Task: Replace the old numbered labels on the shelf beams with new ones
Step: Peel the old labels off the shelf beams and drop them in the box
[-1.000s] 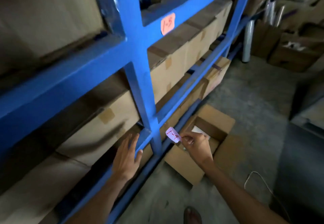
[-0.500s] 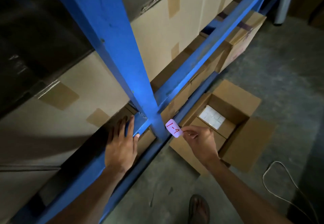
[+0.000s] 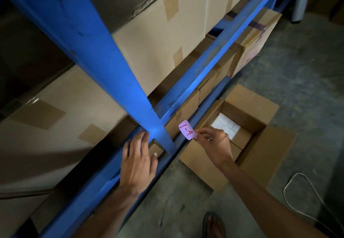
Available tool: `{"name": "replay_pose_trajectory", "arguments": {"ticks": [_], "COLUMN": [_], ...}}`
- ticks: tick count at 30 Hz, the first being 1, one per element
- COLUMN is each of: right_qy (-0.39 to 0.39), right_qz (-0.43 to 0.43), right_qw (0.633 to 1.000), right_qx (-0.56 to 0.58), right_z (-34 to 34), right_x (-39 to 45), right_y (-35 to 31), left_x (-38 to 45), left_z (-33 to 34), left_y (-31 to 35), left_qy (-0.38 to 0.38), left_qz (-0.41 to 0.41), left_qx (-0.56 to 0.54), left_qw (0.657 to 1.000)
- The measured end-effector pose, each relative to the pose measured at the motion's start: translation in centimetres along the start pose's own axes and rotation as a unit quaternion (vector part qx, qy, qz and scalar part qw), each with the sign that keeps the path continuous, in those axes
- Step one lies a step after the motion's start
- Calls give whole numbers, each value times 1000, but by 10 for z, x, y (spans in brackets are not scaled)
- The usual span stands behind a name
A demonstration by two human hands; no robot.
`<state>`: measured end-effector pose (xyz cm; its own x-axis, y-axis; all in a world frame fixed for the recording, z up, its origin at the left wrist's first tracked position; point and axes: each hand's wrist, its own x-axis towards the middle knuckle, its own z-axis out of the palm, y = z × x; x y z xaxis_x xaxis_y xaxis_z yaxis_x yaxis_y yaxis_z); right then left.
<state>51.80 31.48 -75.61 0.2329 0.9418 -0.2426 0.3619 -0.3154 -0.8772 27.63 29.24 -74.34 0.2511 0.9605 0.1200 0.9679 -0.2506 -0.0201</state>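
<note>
We rest our left hand flat, fingers spread and holding nothing, on the blue metal shelf beam left of the blue upright post. Right of that post, our right hand pinches the pink paper label marked "1-4" by its lower corner, wrist bent upward.

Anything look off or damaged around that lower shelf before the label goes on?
Mostly fine. The blue beam has scuffed, worn paint, and an open carton sits on the floor against the rack. The right hand pinches the pink label, not stuck yet.
</note>
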Motion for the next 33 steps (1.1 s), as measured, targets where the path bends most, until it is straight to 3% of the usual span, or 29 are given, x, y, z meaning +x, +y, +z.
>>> {"name": "replay_pose_trajectory", "arguments": {"ticks": [5, 10, 16, 20, 28, 33], "right_qy": [32, 58, 68, 68, 8, 36], "right_qz": [-10, -10, 8, 21, 121, 148], "right_qw": [999, 998, 998, 996, 970, 943], "right_qx": [21, 19, -11, -45, -211, -297], "right_z": [-27, -57, -85, -96, -92, -78], "right_x": [20, 45, 73, 93, 132, 147], "right_y": [14, 34, 58, 72, 82, 90], "left_x": [23, 96, 186, 218, 221, 222], "left_z": [6, -1, 10, 29, 30, 29], "left_y": [55, 92, 94, 81, 83, 85], "left_qy": [20, 21, -56, -77, -70, -83], "left_qz": [85, 111, 83, 124, 115, 114], "left_qx": [-67, -109, -43, 10, 4, 25], "left_qw": [994, 988, 994, 989, 991, 990]}}
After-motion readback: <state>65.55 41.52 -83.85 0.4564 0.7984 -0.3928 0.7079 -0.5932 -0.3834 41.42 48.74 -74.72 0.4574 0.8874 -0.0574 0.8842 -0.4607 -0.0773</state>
